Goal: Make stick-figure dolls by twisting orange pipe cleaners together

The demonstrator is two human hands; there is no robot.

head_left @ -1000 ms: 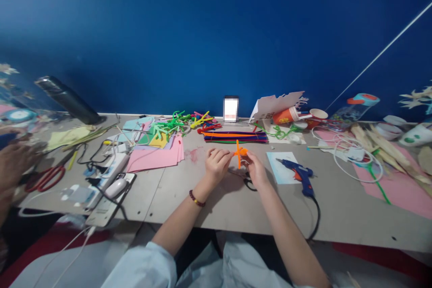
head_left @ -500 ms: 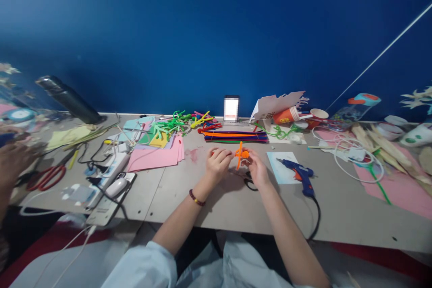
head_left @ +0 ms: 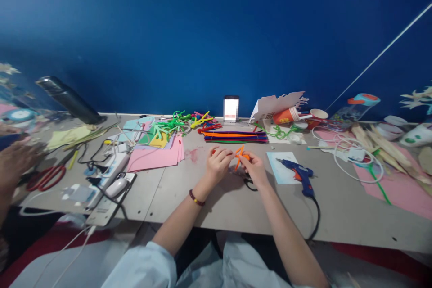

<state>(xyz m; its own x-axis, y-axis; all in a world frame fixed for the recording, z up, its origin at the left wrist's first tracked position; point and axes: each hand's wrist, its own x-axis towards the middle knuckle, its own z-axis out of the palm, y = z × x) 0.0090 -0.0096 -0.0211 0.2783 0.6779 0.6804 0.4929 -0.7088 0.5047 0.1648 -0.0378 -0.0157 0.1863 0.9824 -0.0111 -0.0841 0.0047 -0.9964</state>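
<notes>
My left hand (head_left: 218,164) and my right hand (head_left: 257,169) meet over the middle of the grey table (head_left: 216,207), both pinched on a small twisted orange pipe cleaner piece (head_left: 240,155). Its short ends stick up between my fingertips. A bead bracelet (head_left: 196,199) sits on my left wrist. Black scissors (head_left: 249,183) lie partly hidden under my right hand. Just beyond my hands lies a flat bundle of straight coloured pipe cleaners (head_left: 235,137).
A blue glue gun (head_left: 299,173) with its cable rests right of my hands on a pale card. Pink paper (head_left: 157,157), a power strip (head_left: 111,171), red scissors (head_left: 45,178) and another person's hand (head_left: 13,162) are to the left. Paper cups (head_left: 297,117) stand at the back.
The orange piece has tilted and dropped lower between my fingers as both hands twist it. The other person's hand at the left edge has shifted slightly.
</notes>
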